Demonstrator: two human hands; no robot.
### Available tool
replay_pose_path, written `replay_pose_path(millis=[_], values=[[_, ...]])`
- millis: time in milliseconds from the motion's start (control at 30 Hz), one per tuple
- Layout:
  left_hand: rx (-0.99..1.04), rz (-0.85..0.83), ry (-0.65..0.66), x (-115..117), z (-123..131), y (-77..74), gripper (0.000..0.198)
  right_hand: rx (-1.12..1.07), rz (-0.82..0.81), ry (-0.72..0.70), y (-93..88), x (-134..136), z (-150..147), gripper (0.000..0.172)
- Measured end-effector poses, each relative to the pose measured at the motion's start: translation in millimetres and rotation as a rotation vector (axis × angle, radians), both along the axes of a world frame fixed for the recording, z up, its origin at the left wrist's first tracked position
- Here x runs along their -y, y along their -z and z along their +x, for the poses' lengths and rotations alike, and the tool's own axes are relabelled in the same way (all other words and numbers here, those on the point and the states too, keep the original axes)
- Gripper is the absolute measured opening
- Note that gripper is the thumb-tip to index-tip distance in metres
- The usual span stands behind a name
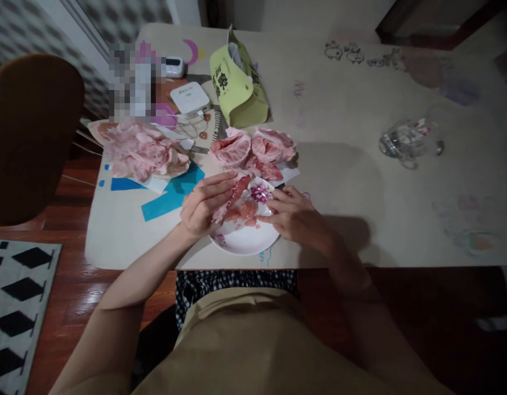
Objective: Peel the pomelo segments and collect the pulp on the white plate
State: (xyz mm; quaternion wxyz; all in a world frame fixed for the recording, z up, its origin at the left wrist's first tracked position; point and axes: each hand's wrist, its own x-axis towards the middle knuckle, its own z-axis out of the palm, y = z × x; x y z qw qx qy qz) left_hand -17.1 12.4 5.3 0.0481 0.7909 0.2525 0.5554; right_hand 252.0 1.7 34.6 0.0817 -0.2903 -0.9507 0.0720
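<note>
My left hand (204, 204) is closed around a pomelo segment (238, 189), its pink flesh facing right and pale membrane along the fingers. Below it sits a white plate (247, 243) with purple flowers, bearing loose pieces of pink pomelo flesh (247, 210). My right hand (296, 215) reaches over the plate's right side, fingers apart and pointing left; I see nothing held in it. Just beyond the plate, large peeled pomelo chunks (253, 148) rest on white paper. A heap of pomelo peel and membrane (142, 153) lies to the left.
A yellow-green cap (239, 82) stands behind the fruit. Left of it are a white box-shaped device (190, 99) with a cable and a smaller white device (174, 67). A glass pitcher (409, 144) is far right. A brown chair back (31, 137) rises beside the table's left side.
</note>
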Motion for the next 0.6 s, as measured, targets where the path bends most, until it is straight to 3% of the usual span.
replay_pose_path(millis=[100, 200, 300, 467, 600], values=[[-0.022, -0.003, 0.007, 0.7, -1.1, -0.1, 0.032, -0.082, -0.019, 0.066, -4.0, -8.3, 10.0, 0.038], [-0.036, -0.009, -0.016, 2.2, -1.4, 0.6, 0.029, -0.157, 0.031, 0.284, -3.9, -20.6, 20.1, 0.038], [-0.047, -0.028, -0.065, 3.6, -1.0, 3.0, 0.028, -0.184, 0.125, 0.466, 5.1, -33.4, 24.4, 0.027], [-0.024, -0.064, -0.099, 2.9, -0.4, 8.7, 0.03, -0.184, 0.186, 0.539, 24.3, -45.7, 20.1, 0.031], [-0.033, -0.042, -0.072, 0.7, 1.3, 11.3, 0.03, -0.225, 0.125, 0.49, 23.7, -43.6, 16.3, 0.027]])
